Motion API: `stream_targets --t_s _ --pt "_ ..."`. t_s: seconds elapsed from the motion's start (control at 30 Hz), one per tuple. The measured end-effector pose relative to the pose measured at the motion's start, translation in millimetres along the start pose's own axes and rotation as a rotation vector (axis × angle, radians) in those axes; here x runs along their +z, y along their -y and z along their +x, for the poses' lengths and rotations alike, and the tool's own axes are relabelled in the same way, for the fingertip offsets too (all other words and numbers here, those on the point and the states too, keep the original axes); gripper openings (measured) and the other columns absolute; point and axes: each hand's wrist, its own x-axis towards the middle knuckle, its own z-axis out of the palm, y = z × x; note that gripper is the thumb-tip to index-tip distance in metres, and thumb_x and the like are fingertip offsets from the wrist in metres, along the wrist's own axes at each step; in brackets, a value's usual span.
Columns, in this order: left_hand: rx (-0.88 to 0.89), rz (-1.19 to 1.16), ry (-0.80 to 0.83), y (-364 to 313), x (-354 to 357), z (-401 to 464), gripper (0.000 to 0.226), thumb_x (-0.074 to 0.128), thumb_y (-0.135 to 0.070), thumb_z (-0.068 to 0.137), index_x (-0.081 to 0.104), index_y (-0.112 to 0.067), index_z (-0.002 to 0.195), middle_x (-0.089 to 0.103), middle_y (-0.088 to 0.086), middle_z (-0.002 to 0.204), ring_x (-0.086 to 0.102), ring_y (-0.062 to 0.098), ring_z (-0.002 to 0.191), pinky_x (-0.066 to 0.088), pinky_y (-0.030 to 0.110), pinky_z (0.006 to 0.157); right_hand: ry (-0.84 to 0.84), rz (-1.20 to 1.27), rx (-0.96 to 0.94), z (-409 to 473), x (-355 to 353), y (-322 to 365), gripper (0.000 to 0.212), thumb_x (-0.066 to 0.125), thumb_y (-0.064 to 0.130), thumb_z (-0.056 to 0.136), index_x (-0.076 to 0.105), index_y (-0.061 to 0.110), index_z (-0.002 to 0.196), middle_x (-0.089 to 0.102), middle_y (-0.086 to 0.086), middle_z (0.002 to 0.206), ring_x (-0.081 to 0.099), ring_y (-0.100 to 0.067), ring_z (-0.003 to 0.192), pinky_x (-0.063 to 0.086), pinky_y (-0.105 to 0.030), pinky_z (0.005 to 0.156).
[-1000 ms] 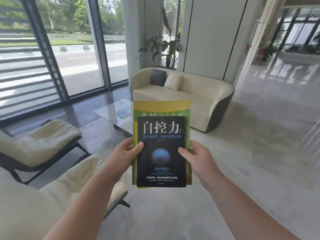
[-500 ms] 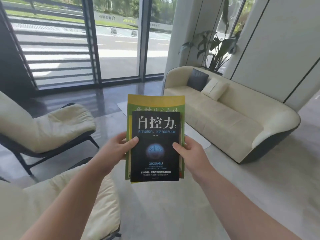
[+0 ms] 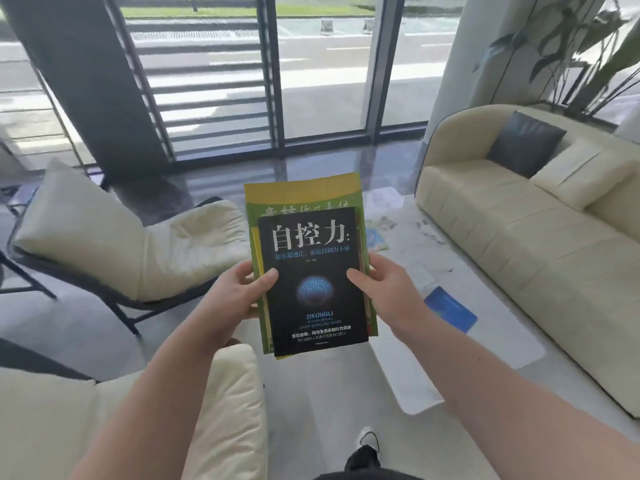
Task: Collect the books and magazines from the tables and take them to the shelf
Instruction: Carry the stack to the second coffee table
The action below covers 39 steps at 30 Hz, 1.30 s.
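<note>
— What do we hold?
— Our left hand (image 3: 239,292) and right hand (image 3: 382,289) pinch a glossy black book (image 3: 313,285), stacked on a green magazine (image 3: 301,197), between them.
— Beyond our right hand?
— A flat blue booklet (image 3: 450,308) on the glass desk (image 3: 498,351).

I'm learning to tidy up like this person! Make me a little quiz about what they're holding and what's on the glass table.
1. True or false: the black book lies on top of the green magazine.
2. Which hands hold the stack? A) left hand only B) right hand only C) both
3. Fill in: a blue booklet lies on the glass table in front of the ____.

Key: 1 true; 2 C; 3 sofa
</note>
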Motion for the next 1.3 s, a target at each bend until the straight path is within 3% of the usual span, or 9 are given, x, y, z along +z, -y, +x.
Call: stream_targets --t_s 0.17,0.3,0.4,0.5,0.67,0.83,1.0,1.17,1.3 --pt "-0.019 -0.005 -0.082 -29.2 11.3 101.2 0.027 0.063 -0.033 0.09 0.065 -0.022 0.115 0.078 0.002 0.105 0.075 0.023 0.094 0.057 0.038 0.075 0.082 0.001 0.012 118.6 -25.1 8.4 0.019 0.061 0.014 0.094 0.068 0.016 0.112 0.077 -0.004 0.106 0.074 -0.025 0.094 0.061 -0.041 0.082" --pt "-0.031 0.013 -0.111 -46.0 26.5 198.7 0.014 0.059 -0.022 0.096 0.067 -0.02 0.107 0.08 -0.004 0.091 0.075 0.01 0.076 0.057 0.024 0.055 0.092 0.018 0.046 212.8 -49.0 1.5 0.02 0.06 0.012 0.094 0.069 0.015 0.112 0.078 -0.002 0.104 0.074 -0.022 0.095 0.059 -0.036 0.084" --pt "-0.082 0.071 -0.073 -52.4 35.3 273.7 0.021 0.06 -0.023 0.096 0.068 -0.016 0.114 0.078 0.004 0.101 0.075 0.016 0.081 0.06 0.029 0.06 0.05 0.004 0.076 269.0 -64.7 -13.0 0.021 0.061 0.017 0.092 0.071 0.02 0.11 0.076 0.002 0.107 0.071 -0.021 0.102 0.057 -0.042 0.091" --pt "-0.122 0.136 0.036 -54.2 51.6 372.5 0.026 0.061 -0.024 0.095 0.067 -0.014 0.119 0.076 0.01 0.11 0.074 0.021 0.091 0.06 0.028 0.065 -0.095 0.017 0.129 331.0 -85.5 -34.7 0.017 0.063 0.023 0.09 0.073 0.026 0.103 0.073 0.0 0.106 0.068 -0.024 0.103 0.055 -0.051 0.093" --pt "-0.157 0.257 0.281 -60.6 91.3 554.1 0.024 0.061 -0.019 0.095 0.066 -0.012 0.118 0.075 0.007 0.1 0.075 0.01 0.075 0.058 0.021 0.06 -0.366 0.071 0.213 444.2 -111.9 -73.8 0.012 0.064 0.028 0.089 0.07 0.033 0.099 0.069 -0.007 0.105 0.067 -0.029 0.1 0.054 -0.051 0.092" --pt "-0.23 0.491 0.582 -54.6 138.2 721.8 0.014 0.063 -0.018 0.095 0.069 -0.017 0.106 0.076 0.002 0.092 0.073 0.019 0.086 0.06 0.036 0.08 -0.677 0.197 0.338 541.9 -123.8 -109.6 0.013 0.062 0.018 0.093 0.07 0.023 0.103 0.07 -0.007 0.101 0.07 -0.016 0.078 0.055 -0.018 0.063" --pt "-0.322 0.681 0.85 -30.9 189.9 800.2 0.01 0.064 -0.02 0.094 0.068 -0.019 0.102 0.074 0.006 0.097 0.072 0.021 0.09 0.059 0.04 0.084 -0.961 0.325 0.514 571.2 -113.6 -141.8 0.013 0.063 0.017 0.092 0.069 0.029 0.089 0.072 -0.007 0.104 0.069 -0.011 0.079 0.053 -0.014 0.064" --pt "-0.486 0.804 1.041 27.3 221.3 820.1 0.012 0.062 -0.02 0.095 0.069 -0.017 0.105 0.072 0.007 0.106 0.068 0.021 0.099 0.056 0.038 0.09 -1.097 0.372 0.659 562.7 -108.7 -189.4 0.014 0.064 0.016 0.091 0.07 0.016 0.103 0.073 -0.007 0.105 0.068 -0.02 0.089 0.054 -0.021 0.071" --pt "-0.566 0.884 1.096 107.8 237.6 825.7 0.025 0.057 -0.015 0.098 0.065 -0.007 0.12 0.071 0.006 0.108 0.067 0.014 0.092 0.057 0.021 0.068 -1.118 0.385 0.779 552.5 -102.3 -258.8 0.013 0.063 0.016 0.092 0.069 0.017 0.103 0.071 -0.003 0.099 0.063 -0.005 0.076 0.044 -0.004 0.052"
